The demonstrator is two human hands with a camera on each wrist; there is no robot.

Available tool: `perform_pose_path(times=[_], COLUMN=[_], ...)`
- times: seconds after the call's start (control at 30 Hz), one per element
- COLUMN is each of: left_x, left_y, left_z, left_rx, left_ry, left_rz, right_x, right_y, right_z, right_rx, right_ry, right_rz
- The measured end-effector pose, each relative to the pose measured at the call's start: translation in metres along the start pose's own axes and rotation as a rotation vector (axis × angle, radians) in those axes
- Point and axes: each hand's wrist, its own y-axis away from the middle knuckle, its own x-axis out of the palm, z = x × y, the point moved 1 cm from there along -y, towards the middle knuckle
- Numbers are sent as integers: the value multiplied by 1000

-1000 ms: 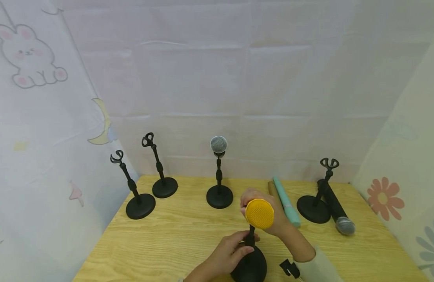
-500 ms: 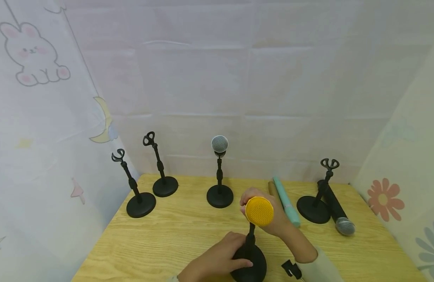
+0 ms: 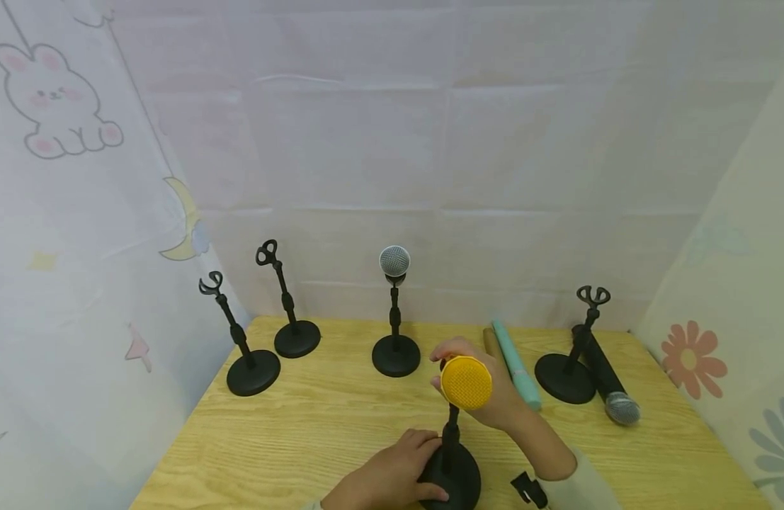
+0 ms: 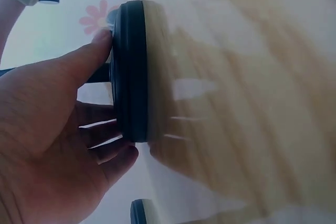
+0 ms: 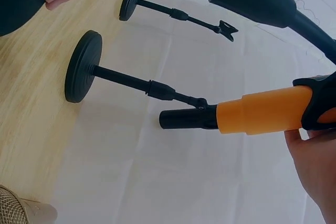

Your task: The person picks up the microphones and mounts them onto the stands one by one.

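In the head view, a black microphone stand (image 3: 454, 471) stands near me with an orange-yellow microphone (image 3: 466, 383) in its clip (image 5: 315, 100). My left hand (image 3: 392, 469) rests on the stand's round base (image 4: 134, 72). Its thumb lies straight on one side and the fingers touch the other, with the stem between. My right hand (image 3: 487, 389) holds the microphone from behind its yellow head, its handle between thumb and fingers. The right wrist view has those fingers against the orange handle beside the clip; some fingers are hidden there.
A stand holding a silver-headed microphone (image 3: 394, 262) is at the back centre. Two bare stands (image 3: 251, 372) (image 3: 297, 338) are at left, another (image 3: 565, 379) at right beside a black microphone (image 3: 605, 375). A mint microphone (image 3: 518, 365) and a brownish one (image 3: 493, 347) lie near my right arm.
My left hand has come down from the stand's stem onto its base. My right hand stays at the microphone, its fingers slightly looser. The other stands have not moved.
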Motion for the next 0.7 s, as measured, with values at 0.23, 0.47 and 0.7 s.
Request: perform_pose_path(times=[0.23, 0.47, 0.7], left_x=[4, 6, 5], left_y=[0, 1, 3], left_z=[-4, -10, -10], left_rx=[12, -10, -30], left_ry=[-61, -133, -131], left_rz=[-3, 16, 44], right_x=[-2, -3, -7], right_y=[3, 14, 44], right_z=[6, 1, -4], right_rx=[63, 122, 183], right_ry=[-28, -61, 9], right_rz=[9, 35, 67])
